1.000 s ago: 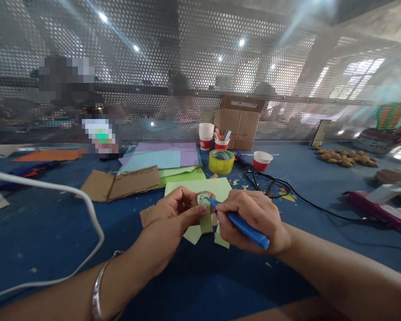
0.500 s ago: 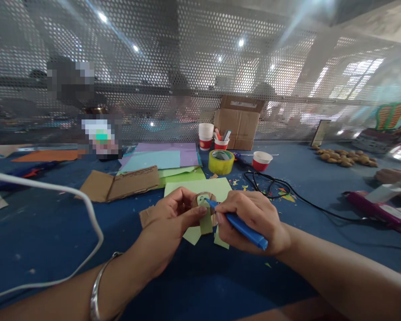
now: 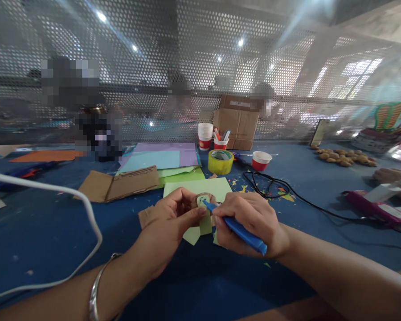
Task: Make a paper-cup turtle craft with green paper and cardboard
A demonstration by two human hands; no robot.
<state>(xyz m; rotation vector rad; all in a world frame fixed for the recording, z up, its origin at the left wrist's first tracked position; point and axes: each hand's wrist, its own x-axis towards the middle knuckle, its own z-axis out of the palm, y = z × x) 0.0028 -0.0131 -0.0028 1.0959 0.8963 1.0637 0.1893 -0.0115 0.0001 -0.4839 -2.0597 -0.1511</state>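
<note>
Between the thumb and fingers of my left hand point(image 3: 172, 216) is a small paper figure point(image 3: 205, 223), with a pale green round top edged in brown and a green strip hanging below. Small dark marks show on its round top. My right hand point(image 3: 249, 220) is closed around a blue marker point(image 3: 243, 234), its tip at the figure's round top. Beneath both hands lies a light green paper sheet point(image 3: 225, 185). Cut green pieces point(image 3: 191, 235) stick out below the figure, and a bit of cardboard point(image 3: 146, 217) lies by my left hand.
A yellow tape roll point(image 3: 220, 162), a red-and-white paper cup point(image 3: 261, 160) and a cup of markers point(image 3: 221, 141) stand behind my hands. Folded cardboard point(image 3: 132, 185) and coloured paper point(image 3: 153, 159) lie left. A black cable point(image 3: 299, 194) and a purple tool point(image 3: 376, 207) lie right. A white cable point(image 3: 90, 209) arches at left.
The marker tip has shifted slightly on the round top, and another dark mark shows there. My left hand keeps the figure in nearly the same place.
</note>
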